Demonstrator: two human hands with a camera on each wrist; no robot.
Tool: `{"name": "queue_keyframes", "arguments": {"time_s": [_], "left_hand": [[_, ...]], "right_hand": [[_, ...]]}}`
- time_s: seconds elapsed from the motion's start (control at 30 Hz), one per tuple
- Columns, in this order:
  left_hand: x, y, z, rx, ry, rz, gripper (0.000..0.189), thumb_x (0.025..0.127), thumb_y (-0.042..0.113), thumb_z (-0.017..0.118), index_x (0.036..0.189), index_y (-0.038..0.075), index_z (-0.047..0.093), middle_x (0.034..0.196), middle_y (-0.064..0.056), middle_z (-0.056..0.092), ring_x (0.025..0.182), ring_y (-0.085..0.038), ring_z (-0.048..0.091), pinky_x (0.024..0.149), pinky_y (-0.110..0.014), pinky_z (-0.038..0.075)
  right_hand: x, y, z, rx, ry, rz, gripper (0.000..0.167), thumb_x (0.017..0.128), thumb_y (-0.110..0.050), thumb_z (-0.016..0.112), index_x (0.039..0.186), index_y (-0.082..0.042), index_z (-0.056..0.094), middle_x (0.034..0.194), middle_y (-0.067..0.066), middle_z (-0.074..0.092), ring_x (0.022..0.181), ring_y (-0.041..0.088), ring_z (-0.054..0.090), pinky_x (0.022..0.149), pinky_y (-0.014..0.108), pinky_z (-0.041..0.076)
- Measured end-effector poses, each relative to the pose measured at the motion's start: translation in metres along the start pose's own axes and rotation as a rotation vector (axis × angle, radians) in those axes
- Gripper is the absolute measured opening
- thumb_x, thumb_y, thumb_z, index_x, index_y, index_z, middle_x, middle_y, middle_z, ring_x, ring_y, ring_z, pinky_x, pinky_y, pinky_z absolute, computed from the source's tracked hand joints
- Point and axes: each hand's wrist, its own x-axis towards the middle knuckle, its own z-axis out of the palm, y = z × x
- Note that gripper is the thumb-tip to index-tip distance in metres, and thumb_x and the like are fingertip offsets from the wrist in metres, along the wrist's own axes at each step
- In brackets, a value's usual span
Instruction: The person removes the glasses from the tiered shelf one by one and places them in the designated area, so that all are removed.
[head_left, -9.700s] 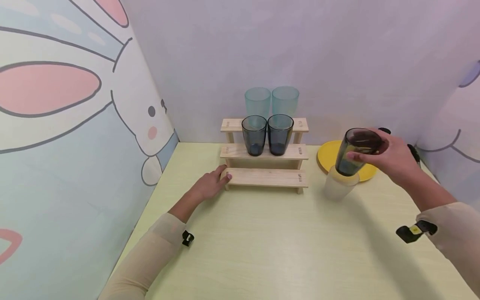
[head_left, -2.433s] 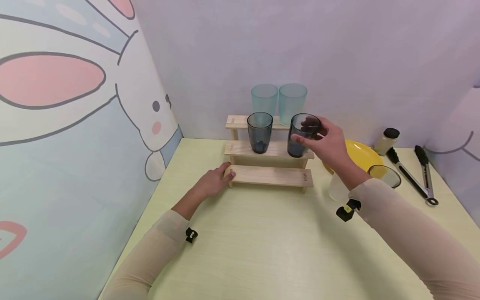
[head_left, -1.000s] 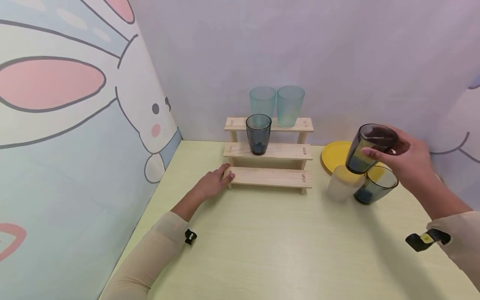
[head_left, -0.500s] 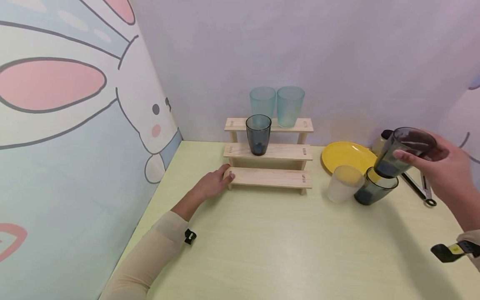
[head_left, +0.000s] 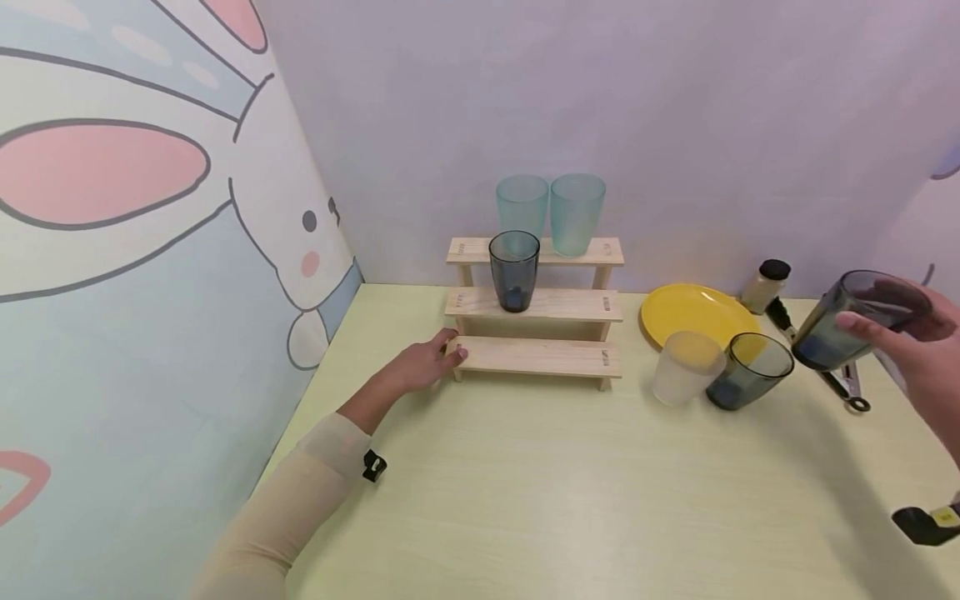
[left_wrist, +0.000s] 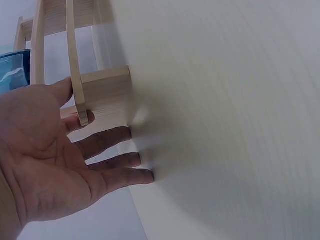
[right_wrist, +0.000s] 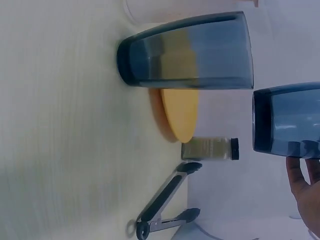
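At the head view's right edge my right hand (head_left: 926, 342) grips a smoky dark drinking glass (head_left: 840, 337), slightly tilted and raised above the table. A second dark glass (head_left: 738, 379) stands on the table to its left, beside a frosted white cup (head_left: 678, 379). My left hand (head_left: 420, 367) pinches the left end of the lowest board of a three-step wooden rack (head_left: 536, 357); the left wrist view has thumb and index finger on either side of that board. One dark glass (head_left: 514, 279) stands on the middle step, and two light-blue cups (head_left: 576, 217) stand on the top step.
Behind the cups lies a yellow plate (head_left: 675, 308). A small jar with a black lid (head_left: 763, 287) stands against the back wall. Black-and-silver tongs (right_wrist: 165, 197) lie on the table under the raised glass. A wall with a painted rabbit (head_left: 255, 208) rises at the left.
A dark glass was taken off the middle step's right side and carried rightward in my right hand. Another dark glass went from that hand to the table earlier. My left hand stays on the rack.
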Motion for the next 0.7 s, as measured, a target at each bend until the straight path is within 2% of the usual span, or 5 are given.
{"name": "queue_keyframes", "arguments": {"time_s": [0.13,0.33,0.53,0.7], "left_hand": [[0.0,0.0,-0.001,-0.015,-0.01,0.007,0.068,0.117,0.059,0.04,0.171,0.019,0.031,0.166,-0.029,0.053,0.147,-0.05,0.059,0.117,-0.064,0.048],[-0.001,0.0,-0.001,-0.026,-0.009,0.009,0.068,0.117,0.059,0.041,0.17,0.018,0.031,0.165,-0.029,0.053,0.148,-0.049,0.058,0.119,-0.064,0.047],[-0.002,0.003,-0.001,-0.02,-0.011,0.002,0.069,0.118,0.059,0.04,0.171,0.017,0.03,0.167,-0.029,0.051,0.15,-0.049,0.056,0.119,-0.064,0.047],[-0.003,0.004,-0.002,-0.027,-0.005,-0.01,0.069,0.117,0.059,0.041,0.172,0.019,0.029,0.167,-0.029,0.051,0.15,-0.049,0.056,0.119,-0.064,0.047]], "right_hand": [[-0.002,0.006,-0.003,0.019,0.009,-0.007,0.057,0.103,0.005,0.072,0.144,-0.032,0.063,0.119,-0.033,0.065,0.111,-0.019,0.06,0.096,0.0,0.04],[-0.008,0.021,-0.004,0.0,-0.043,0.037,0.055,0.103,0.004,0.074,0.149,-0.025,0.066,0.117,-0.037,0.066,0.11,-0.021,0.059,0.095,0.001,0.038],[-0.016,0.036,-0.003,-0.059,-0.176,0.143,0.056,0.103,-0.003,0.078,0.144,-0.038,0.06,0.11,-0.044,0.063,0.1,-0.025,0.057,0.087,0.0,0.034],[-0.02,0.047,-0.003,-0.195,-0.282,0.159,0.053,0.103,-0.017,0.082,0.149,-0.033,0.061,0.114,-0.051,0.06,0.1,-0.03,0.054,0.08,0.004,0.036]]}}
